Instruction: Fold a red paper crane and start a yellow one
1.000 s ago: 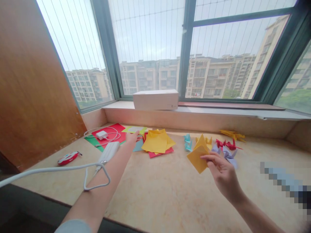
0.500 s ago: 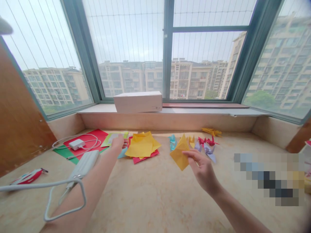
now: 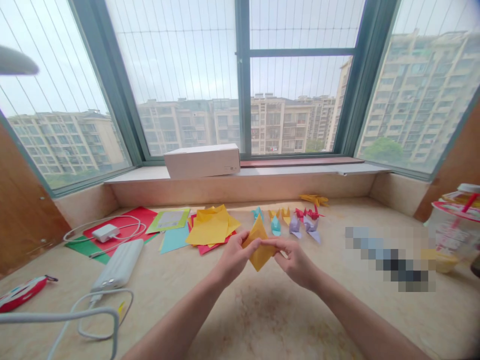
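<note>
A folded yellow origami paper (image 3: 259, 257), diamond-shaped, is held up in front of me between both hands. My left hand (image 3: 234, 252) pinches its left side, thumb across the front. On the opposite side my right hand (image 3: 296, 260) grips it, with the index finger reaching over the face of the paper. Just behind stand small folded paper figures: light blue (image 3: 276, 226), purple (image 3: 295, 226), red (image 3: 309, 214) and yellow (image 3: 285, 215). Left of them lies a pile of yellow paper sheets (image 3: 212, 227) with red sheets beneath.
To the left are light blue sheets (image 3: 175, 239), a yellow-green packet (image 3: 168, 220), a white power bank (image 3: 120, 265), a charger (image 3: 105, 232) with cable, and a red-white object (image 3: 24, 294). A white box (image 3: 202, 161) rests on the sill. A drink cup (image 3: 453, 230) stands right.
My left hand has come back from the yellow-green packet and now grips the yellow paper along with my right hand. The view has swung slightly right.
</note>
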Demonstrator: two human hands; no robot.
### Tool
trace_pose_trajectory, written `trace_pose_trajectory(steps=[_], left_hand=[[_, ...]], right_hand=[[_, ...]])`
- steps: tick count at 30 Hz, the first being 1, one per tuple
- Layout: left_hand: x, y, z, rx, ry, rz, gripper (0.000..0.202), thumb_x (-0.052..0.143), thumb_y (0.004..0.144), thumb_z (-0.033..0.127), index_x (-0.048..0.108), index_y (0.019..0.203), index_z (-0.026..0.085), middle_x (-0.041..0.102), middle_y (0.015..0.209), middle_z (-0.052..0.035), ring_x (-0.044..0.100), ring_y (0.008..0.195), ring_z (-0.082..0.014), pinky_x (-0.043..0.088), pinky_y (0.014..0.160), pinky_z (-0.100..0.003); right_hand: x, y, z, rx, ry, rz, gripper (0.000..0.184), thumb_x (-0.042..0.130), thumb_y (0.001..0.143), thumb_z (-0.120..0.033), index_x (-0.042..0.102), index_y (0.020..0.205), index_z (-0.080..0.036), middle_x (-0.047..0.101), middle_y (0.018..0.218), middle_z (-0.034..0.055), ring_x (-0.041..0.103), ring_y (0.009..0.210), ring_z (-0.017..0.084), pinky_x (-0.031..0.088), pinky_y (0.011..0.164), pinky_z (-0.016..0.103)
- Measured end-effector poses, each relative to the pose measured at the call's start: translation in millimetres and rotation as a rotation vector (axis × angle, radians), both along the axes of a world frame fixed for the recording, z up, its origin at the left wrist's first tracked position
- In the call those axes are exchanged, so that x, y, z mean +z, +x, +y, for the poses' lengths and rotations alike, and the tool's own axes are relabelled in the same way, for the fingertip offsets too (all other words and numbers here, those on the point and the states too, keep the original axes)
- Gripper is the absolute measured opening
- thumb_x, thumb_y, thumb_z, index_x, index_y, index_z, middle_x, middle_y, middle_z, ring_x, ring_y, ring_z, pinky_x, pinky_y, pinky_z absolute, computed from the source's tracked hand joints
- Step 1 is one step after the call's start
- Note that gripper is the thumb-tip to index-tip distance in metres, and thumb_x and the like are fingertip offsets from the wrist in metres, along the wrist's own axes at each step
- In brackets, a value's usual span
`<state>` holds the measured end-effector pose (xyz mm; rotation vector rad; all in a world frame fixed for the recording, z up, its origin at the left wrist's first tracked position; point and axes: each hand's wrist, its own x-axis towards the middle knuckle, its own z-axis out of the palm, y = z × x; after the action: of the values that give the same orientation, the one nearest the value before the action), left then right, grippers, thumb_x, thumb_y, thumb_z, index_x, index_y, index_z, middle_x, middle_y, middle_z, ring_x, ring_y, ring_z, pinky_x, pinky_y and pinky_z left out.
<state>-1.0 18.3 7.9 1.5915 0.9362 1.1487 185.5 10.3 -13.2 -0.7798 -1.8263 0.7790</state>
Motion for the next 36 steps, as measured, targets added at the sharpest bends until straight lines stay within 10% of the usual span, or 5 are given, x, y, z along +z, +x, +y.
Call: trace_pose_trajectory(steps=[10,18,27,36], left_hand=[[-11.5,-12,-6,0.002,-0.195,-0.101,0.029,0.077,0.075,0.036,0.071,0.094,0.015,0.073,0.089,-0.0080,0.068,0.078,-0.0205,0.049,0.067,-0.025],[-9.2,-3,-16,-0.073,-0.337,-0.503,0.083,0.081,0.072,0.027,0.034,0.141,0.021,0.074,0.098,-0.0094,0.070,0.083,-0.0191,0.051,0.075,-0.028],[-12.1,2,-22,-0.240,-0.292,-0.471,0.050,0.078,0.077,0.026,0.055,0.121,0.021,0.071,0.097,-0.0059,0.065,0.082,-0.0149,0.046,0.076,-0.025],[-15.3,7,-24,-0.276,-0.229,-0.448,0.033,0.075,0.081,0.027,0.066,0.112,0.022,0.069,0.112,-0.0077,0.061,0.108,-0.0221,0.045,0.097,-0.033]], right_hand=[[-1.8,12,3,0.173,-0.049,-0.179,0.029,0.065,0.085,-0.023,0.073,0.113,-0.027,0.076,0.107,0.0042,0.069,0.090,0.020,0.056,0.079,0.033],[-2.8,17,7,0.003,0.156,-0.182,0.022,0.061,0.092,-0.034,0.076,0.107,-0.026,0.072,0.091,0.0058,0.065,0.080,0.018,0.053,0.072,0.031],[-0.3,11,4,-0.161,0.183,-0.090,0.014,0.070,0.084,-0.039,0.077,0.085,-0.027,0.055,0.090,0.0052,0.057,0.084,0.020,0.053,0.070,0.032],[1.9,5,3,-0.098,-0.023,0.100,0.021,0.071,0.082,-0.045,0.070,0.077,-0.024,0.060,0.124,0.0112,0.045,0.132,0.027,0.040,0.107,0.045]])
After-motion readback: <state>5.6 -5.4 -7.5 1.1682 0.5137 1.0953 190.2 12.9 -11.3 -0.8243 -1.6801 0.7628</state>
